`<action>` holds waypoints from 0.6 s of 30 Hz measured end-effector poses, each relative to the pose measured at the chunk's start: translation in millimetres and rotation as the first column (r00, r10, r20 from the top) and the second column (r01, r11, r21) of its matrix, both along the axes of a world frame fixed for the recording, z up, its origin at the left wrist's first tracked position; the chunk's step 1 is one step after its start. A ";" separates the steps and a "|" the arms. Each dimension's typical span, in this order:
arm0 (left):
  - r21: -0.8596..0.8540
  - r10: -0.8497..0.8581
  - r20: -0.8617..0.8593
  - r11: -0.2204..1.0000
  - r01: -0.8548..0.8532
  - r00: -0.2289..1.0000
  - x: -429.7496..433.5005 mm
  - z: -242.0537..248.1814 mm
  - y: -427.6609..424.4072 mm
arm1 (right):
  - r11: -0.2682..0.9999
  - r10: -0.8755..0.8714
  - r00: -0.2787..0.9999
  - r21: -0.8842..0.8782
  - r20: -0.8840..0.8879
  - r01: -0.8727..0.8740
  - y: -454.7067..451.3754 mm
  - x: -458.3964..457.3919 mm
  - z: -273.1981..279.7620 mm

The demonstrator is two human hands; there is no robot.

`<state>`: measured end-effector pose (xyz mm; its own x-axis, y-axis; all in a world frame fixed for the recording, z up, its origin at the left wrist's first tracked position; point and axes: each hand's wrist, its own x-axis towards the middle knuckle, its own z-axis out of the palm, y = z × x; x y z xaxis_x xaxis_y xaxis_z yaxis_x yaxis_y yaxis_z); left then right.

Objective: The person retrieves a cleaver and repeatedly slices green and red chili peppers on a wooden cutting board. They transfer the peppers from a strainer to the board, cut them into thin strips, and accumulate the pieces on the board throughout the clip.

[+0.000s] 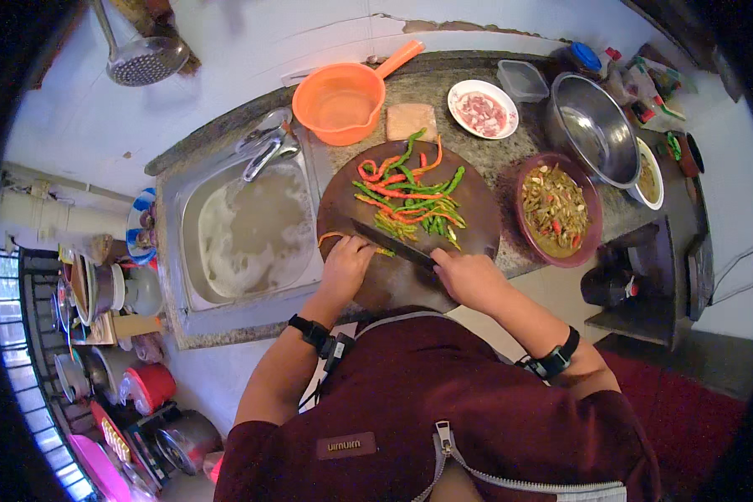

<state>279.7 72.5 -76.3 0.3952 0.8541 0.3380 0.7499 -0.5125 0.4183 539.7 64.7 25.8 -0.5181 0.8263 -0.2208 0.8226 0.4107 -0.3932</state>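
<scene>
My right hand [467,276] grips a dark-bladed kitchen knife [392,243], its blade slanting up and left across a round cutting board [401,282]. On the near left part of the board, my left hand [349,258] holds a thin chili pepper [384,251] down; an orange end shows left of the fingers and a yellow-green end right of them, close to the blade. Whole red and green chili peppers [408,188] lie in a loose heap beyond the knife. Cut green pieces [438,227] and yellowish pieces [395,227] lie at the heap's near side.
Left of the board is a metal sink [254,232] with cloudy water. Behind stand an orange plastic dipper [339,106] and a plate of sliced meat [482,114]. To the right are a bowl of shredded vegetables [555,210], a steel basin [593,128] and a clear plastic container [522,80].
</scene>
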 end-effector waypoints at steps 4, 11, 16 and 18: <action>-0.036 0.048 0.088 0.998 -0.045 0.995 2.5 0.1 -2.8 | 0.999 0.026 0.999 -0.037 0.031 -0.025 -13.7 4.4 0.0; -0.044 -0.071 0.072 0.996 0.075 0.995 3.0 4.9 -2.2 | 0.994 -0.028 0.997 -0.110 -0.072 0.020 -7.7 7.1 -3.8; -0.082 -0.057 0.088 0.995 0.065 0.994 8.3 10.4 -8.0 | 0.990 -0.045 0.998 -0.135 -0.050 0.038 -5.6 -0.3 2.3; -0.078 -0.065 0.104 0.994 0.073 0.992 9.7 9.1 -7.7 | 0.991 -0.061 0.996 -0.124 -0.067 0.053 -5.4 -1.8 5.0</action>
